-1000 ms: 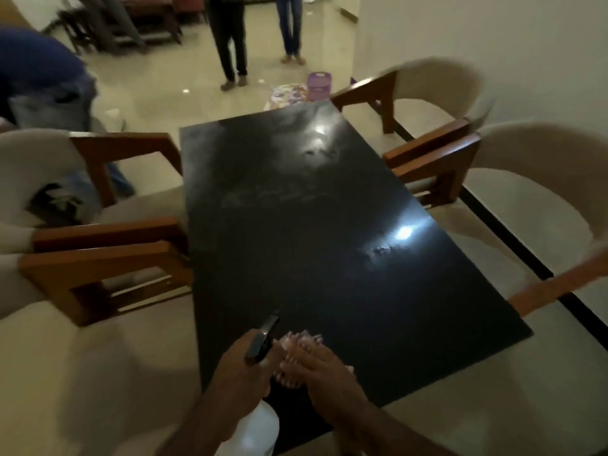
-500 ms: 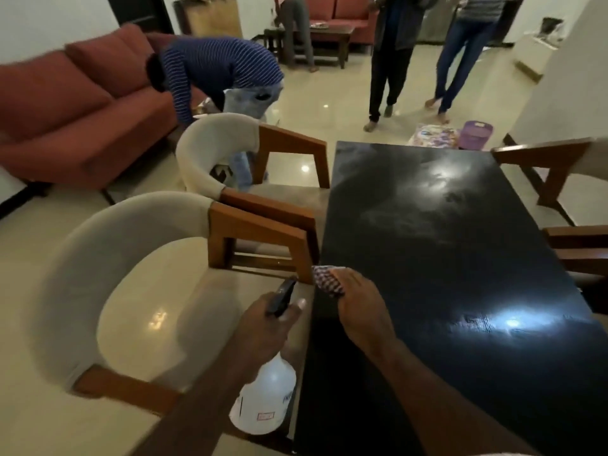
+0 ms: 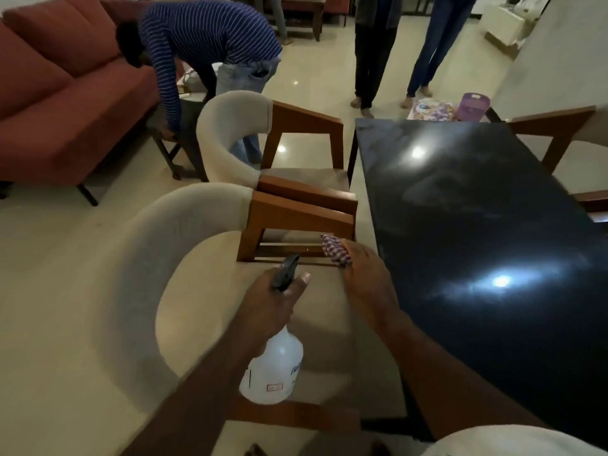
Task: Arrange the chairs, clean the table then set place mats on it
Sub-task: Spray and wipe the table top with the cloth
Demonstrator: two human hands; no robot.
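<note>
The glossy black table (image 3: 477, 232) shows smears and glare, with a cream chair (image 3: 138, 258) just beside its left edge. At that edge, the right hand (image 3: 365, 281) clutches a bunched checked cloth (image 3: 334, 251). The left hand (image 3: 269, 301) has its fingers wrapped round a white spray bottle (image 3: 273, 366), held over the chair seat.

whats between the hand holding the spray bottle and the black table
Head view: the right hand, holding a checked cloth, sits between the left hand with the spray bottle and the table.
</note>
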